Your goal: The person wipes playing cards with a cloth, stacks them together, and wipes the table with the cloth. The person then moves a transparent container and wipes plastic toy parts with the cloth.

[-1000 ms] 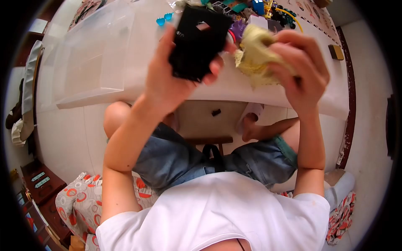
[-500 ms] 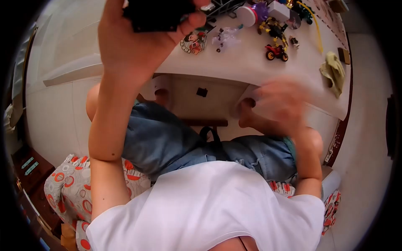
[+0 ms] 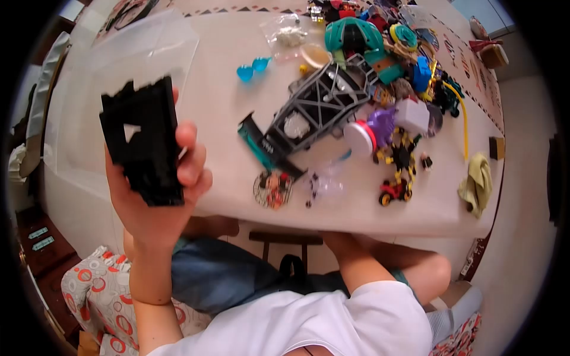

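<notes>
My left hand is raised over the left side of the table, its fingers wrapped round a black plastic part. That part is flat and blocky, with notched edges and a small light gap in it; its exact kind cannot be made out. My right forearm reaches beneath the table's front edge, so the right hand is hidden. On the tabletop, right of the held part, lie a grey lattice toy frame, a teal-and-black toy piece and a round cartoon picture.
Blue heart-shaped pieces, a teal toy car shell, a purple toy with a white disc, and a small red toy vehicle are on the table. A yellow-green cloth lies near the right edge.
The view has tilted up, showing more tabletop. My left hand with the black part sits lower and further left in view. My right hand has gone under the table; the dark floor object is no longer visible.
</notes>
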`<state>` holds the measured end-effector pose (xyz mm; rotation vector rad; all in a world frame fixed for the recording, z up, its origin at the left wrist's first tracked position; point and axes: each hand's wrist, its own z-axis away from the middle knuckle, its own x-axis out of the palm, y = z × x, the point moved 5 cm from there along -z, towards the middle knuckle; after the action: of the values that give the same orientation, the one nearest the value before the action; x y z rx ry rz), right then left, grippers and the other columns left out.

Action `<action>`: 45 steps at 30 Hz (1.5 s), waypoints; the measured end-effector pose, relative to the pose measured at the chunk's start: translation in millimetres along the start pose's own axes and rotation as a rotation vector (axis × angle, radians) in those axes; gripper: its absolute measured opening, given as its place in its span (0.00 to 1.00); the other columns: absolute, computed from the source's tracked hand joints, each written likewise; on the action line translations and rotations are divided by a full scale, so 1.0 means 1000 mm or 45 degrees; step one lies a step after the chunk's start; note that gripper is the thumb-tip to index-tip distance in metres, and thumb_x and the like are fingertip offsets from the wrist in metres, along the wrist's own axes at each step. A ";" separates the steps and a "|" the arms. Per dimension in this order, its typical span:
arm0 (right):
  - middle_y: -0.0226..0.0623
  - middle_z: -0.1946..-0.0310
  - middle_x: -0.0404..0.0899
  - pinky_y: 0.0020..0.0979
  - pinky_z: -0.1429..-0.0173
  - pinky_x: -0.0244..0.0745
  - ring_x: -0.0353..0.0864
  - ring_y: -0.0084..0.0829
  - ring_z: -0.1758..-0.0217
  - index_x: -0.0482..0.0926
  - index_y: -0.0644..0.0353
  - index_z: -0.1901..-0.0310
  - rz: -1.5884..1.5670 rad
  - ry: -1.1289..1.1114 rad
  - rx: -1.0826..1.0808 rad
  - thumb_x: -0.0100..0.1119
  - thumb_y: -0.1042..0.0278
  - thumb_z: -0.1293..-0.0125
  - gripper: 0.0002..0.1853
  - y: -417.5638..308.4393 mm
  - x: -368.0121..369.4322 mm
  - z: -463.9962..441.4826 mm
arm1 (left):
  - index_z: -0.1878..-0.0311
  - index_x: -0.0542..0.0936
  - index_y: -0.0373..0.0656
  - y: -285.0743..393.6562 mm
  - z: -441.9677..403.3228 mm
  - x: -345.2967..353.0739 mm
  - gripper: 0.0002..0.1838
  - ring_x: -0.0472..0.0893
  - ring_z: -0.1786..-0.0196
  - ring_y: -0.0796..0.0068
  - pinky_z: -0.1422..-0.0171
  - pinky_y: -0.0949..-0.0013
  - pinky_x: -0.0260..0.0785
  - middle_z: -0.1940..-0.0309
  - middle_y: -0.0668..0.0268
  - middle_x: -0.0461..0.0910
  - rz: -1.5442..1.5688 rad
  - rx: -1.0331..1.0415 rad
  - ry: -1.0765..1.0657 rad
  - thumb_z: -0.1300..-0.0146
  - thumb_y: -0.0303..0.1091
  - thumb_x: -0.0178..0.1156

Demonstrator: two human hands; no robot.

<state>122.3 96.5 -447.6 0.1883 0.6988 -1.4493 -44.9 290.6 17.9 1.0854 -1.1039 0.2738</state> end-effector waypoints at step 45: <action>0.39 0.50 0.73 0.37 0.51 0.76 0.77 0.36 0.54 0.80 0.55 0.59 -0.016 1.946 0.114 0.64 0.73 0.45 0.11 -0.065 -0.135 0.509 | 0.30 0.59 0.49 -0.031 0.221 -0.004 0.34 0.78 0.62 0.60 0.57 0.59 0.71 0.56 0.50 0.75 -0.001 -0.315 -0.160 0.31 0.60 0.41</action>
<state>229.4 -65.0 46.2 1.4388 1.8196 -1.1447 -154.8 96.3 3.7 0.8912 -1.2150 0.0660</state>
